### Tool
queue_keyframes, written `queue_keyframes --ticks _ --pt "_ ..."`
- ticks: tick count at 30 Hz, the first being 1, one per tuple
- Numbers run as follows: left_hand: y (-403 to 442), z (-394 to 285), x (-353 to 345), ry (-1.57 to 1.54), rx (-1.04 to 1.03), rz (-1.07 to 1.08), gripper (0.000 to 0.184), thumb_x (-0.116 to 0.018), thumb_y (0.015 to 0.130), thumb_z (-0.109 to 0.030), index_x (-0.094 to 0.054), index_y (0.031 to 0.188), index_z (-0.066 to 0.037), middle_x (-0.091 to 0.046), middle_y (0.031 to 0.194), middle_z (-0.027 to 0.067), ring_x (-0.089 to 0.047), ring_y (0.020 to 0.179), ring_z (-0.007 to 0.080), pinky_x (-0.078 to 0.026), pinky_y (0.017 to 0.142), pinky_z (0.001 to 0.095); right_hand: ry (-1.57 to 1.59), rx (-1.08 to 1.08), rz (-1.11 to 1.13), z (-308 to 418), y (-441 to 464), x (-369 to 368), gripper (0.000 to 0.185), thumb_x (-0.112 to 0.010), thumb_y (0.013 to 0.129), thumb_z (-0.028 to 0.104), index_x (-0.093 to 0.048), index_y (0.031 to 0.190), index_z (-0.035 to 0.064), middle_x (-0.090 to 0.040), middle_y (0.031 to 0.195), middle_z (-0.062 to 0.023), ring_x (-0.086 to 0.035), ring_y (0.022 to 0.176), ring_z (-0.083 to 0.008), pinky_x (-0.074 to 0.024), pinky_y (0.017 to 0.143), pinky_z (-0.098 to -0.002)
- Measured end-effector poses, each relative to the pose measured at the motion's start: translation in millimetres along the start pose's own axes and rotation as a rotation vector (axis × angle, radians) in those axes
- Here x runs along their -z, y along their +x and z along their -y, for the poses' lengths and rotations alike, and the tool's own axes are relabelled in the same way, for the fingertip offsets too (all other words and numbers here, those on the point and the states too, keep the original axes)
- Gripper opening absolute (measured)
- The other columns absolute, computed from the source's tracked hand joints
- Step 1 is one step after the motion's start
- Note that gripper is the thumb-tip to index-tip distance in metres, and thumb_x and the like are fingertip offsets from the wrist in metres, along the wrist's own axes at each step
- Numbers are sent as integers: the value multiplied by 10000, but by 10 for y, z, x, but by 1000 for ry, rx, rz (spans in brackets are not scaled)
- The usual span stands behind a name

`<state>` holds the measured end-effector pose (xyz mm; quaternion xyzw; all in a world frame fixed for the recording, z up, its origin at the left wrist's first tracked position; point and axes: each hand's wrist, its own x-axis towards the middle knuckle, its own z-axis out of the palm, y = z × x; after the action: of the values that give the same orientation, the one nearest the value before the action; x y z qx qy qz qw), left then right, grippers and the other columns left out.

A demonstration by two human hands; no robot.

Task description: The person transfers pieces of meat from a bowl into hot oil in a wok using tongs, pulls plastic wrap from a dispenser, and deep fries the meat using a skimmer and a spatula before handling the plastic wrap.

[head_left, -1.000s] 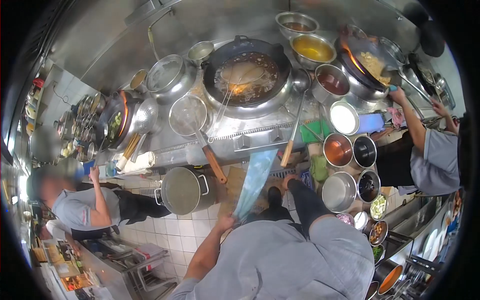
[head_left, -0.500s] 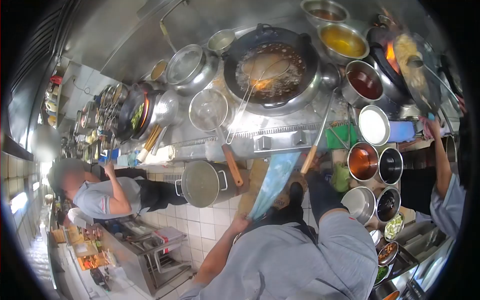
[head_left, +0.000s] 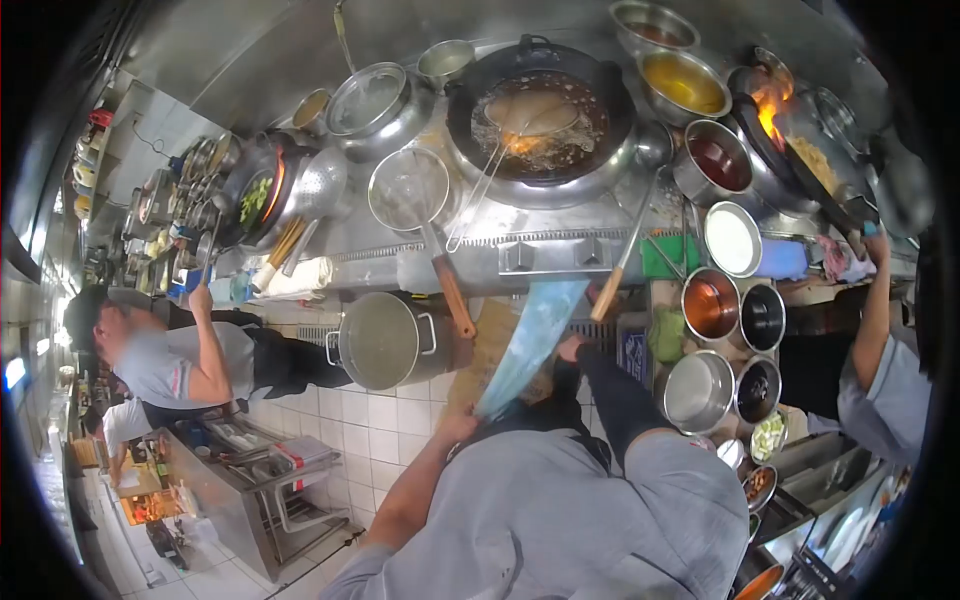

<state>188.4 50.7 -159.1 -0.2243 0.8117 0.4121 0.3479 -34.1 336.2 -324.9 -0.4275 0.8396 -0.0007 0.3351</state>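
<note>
My left hand is closed on the lower end of a long light-blue cloth. The cloth slants up to the front edge of the stove. To the right of the cloth, my right hand shows below a dark sleeve. Its fingers look curled in, and I cannot make out whether anything is in them. Above the hands, a wok of bubbling oil holds a wire skimmer with food under it. A wooden-handled ladle and a wooden-handled strainer rest over the stove edge.
Sauce pots and bowls stand on the right, near a flaming wok and another person's arm. On the left are a large pot, a co-worker at a wok of greens, and a steel counter.
My right hand has come into sight, lower and further left, away from the ladle handle. My left hand still grips the cloth. The wok at the right has been lowered from its tilt.
</note>
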Motion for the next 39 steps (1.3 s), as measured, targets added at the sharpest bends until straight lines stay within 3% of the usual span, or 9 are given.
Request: queue_keyframes --ticks 3,5,7,8,12,22,25,30,39 --pt "-67 -31 21 91 -38 22 357 -642 809 -268 -653 1090 -48 -687 856 149 -654 831 260 -491 760 388 789 498 3 796 -356 143 238 -618 746 61 -656 981 47 -673 858 -102 -654 899 -311 -520 706 -427" --pt "-199 -64 -18 -44 -99 100 207 -571 895 -216 -618 945 -21 -633 753 43 -575 675 137 -463 640 307 2114 -248 431 1495 -340 199 275 -585 719 -27 -634 982 35 -639 803 -84 -649 871 -300 -509 703 -416" --pt "-209 80 -113 -149 -270 160 203 -559 905 -227 -621 951 -39 -614 743 20 -555 657 123 -448 612 297 1619 62 -125 1900 -786 641 139 -603 742 -11 -643 874 4 -630 776 -99 -642 797 -259 -523 676 -389" --pt "-177 178 -165 -256 -421 214 201 -547 914 -239 -623 956 -58 -595 732 -4 -535 639 110 -433 584 286 2280 -150 -136 2104 -565 424 112 -584 743 -13 -649 834 -14 -638 778 -134 -642 777 -282 -517 669 -411" --pt "-66 211 -331 -284 -137 339 177 -504 927 -226 -606 984 -93 -544 722 -28 -470 618 75 -387 550 253 2105 -387 -372 2156 -687 290 160 -492 788 -2 -648 823 -18 -633 751 -139 -637 699 -302 -505 657 -443" --pt "-251 185 -528 -348 -417 359 203 -402 937 -190 -542 966 -46 -551 741 22 -514 621 129 -445 598 288 1554 -740 -656 2264 -832 113 363 -465 764 118 -644 1005 -87 -660 917 -261 -647 877 -348 -484 744 -414" --pt "-373 120 -466 -341 -449 335 209 -393 943 -205 -538 922 -57 -531 693 31 -505 599 136 -423 563 288 1620 -675 -836 2464 -982 384 216 -513 759 117 -650 845 -26 -606 699 -181 -597 597 -297 -427 494 -437" --pt "-413 178 -422 -333 -453 315 209 -395 944 -218 -533 884 -74 -508 645 29 -478 550 140 -402 511 301 1514 -650 -751 2564 -1050 479 435 -451 773 115 -584 1137 -83 -649 1003 -252 -634 923 -356 -495 803 -399" --pt "-605 108 -239 -375 -471 298 212 -404 923 -212 -524 862 -48 -505 646 18 -458 544 137 -379 498 304 1372 -640 -752 2521 -866 342 398 -477 782 136 -598 1085 -91 -627 1031 -317 -625 972 -421 -499 826 -429"
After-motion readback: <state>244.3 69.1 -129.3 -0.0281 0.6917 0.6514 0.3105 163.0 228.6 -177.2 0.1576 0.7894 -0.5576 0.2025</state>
